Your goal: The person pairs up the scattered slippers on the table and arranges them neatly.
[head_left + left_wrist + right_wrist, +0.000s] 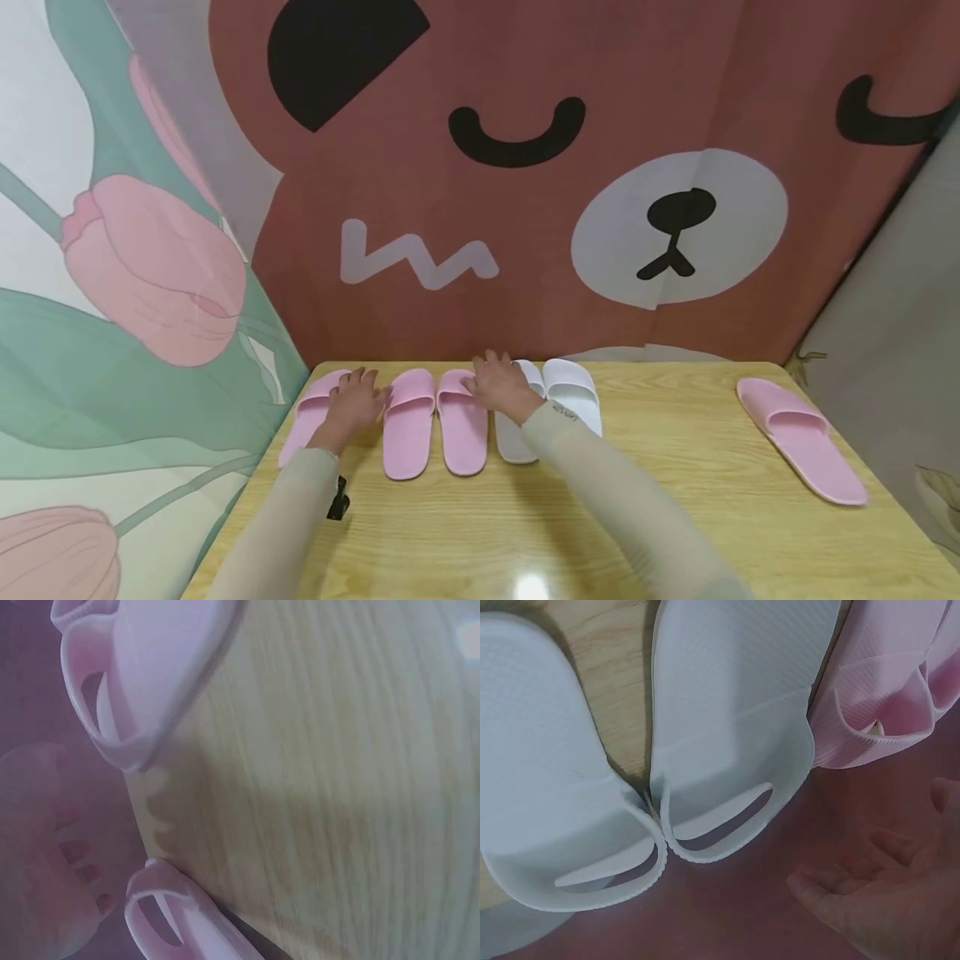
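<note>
My left hand (357, 404) hovers between the leftmost pink slipper (300, 433) and a second pink slipper (407, 446), its fingers relaxed. In the left wrist view that hand (45, 881) holds nothing, and a strip of wood shows between two pink slippers. My right hand (504, 387) is above the line between a third pink slipper (465, 442) and a white slipper (516, 442). The right wrist view has this hand (889, 889) loosely bent, apart from the slippers. A second white slipper (577, 396) touches the first at its strap.
All slippers lie on a wood-grain table (637, 517), straps toward the back edge. A lone pink slipper (821, 458) lies slanted at the far right. Behind stands a bear-print cloth (525, 317); a tulip-print cloth (150, 400) borders the left side.
</note>
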The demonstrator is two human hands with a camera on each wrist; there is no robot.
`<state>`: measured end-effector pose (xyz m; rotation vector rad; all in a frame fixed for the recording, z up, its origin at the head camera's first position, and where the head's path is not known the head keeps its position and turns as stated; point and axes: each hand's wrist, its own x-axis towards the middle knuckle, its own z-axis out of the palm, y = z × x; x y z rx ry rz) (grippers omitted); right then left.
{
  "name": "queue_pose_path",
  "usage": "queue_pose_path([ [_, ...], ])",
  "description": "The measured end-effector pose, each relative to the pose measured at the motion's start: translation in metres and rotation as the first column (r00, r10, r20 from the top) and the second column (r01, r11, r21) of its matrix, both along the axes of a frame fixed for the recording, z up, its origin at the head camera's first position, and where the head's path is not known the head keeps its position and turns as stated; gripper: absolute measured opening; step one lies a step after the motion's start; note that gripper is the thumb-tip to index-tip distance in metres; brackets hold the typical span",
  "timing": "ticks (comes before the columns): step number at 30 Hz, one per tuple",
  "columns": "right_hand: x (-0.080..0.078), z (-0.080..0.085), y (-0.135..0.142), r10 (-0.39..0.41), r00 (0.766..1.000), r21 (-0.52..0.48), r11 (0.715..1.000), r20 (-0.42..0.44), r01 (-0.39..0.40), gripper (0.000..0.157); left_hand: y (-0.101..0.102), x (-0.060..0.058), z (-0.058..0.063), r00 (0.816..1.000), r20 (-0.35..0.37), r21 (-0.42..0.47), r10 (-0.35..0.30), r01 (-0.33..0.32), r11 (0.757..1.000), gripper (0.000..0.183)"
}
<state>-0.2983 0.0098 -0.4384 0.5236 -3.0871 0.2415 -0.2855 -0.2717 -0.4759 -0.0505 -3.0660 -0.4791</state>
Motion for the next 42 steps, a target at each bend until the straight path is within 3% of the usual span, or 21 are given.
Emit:
queue_pose_path([
  [6,0.003,0.007,0.002,0.039,0.999,0.042,0.998,-0.012,-0.039,0.057,-0.017,0.001,-0.002,1.0,-0.013,-0.034,0.002,-0.002,0.999,0.066],
  [12,0.004,0.009,0.01,0.06,0.998,0.054,0.997,-0.031,-0.058,0.059,-0.032,0.001,-0.002,1.0,-0.011,0.004,0.021,-0.021,1.0,0.066],
  [23,0.009,0.008,0.026,0.074,0.995,0.017,0.997,-0.06,-0.073,0.059,-0.043,-0.002,-0.002,0.999,-0.03,-0.024,0.045,-0.045,0.999,0.065],
  [31,0.012,0.009,0.038,0.066,0.996,-0.013,0.998,-0.06,-0.067,0.059,-0.052,-0.007,-0.011,0.997,-0.018,-0.037,0.07,-0.07,0.997,0.067],
  [36,0.016,0.007,0.044,0.075,0.992,-0.019,0.997,-0.103,-0.077,0.057,-0.059,-0.005,-0.015,0.997,-0.015,0.004,0.069,-0.069,0.998,0.067],
  [42,0.022,0.01,0.052,0.078,0.993,-0.024,0.996,-0.087,-0.08,0.057,-0.067,0.0,-0.021,0.997,-0.02,0.074,0.072,-0.07,0.995,0.069],
])
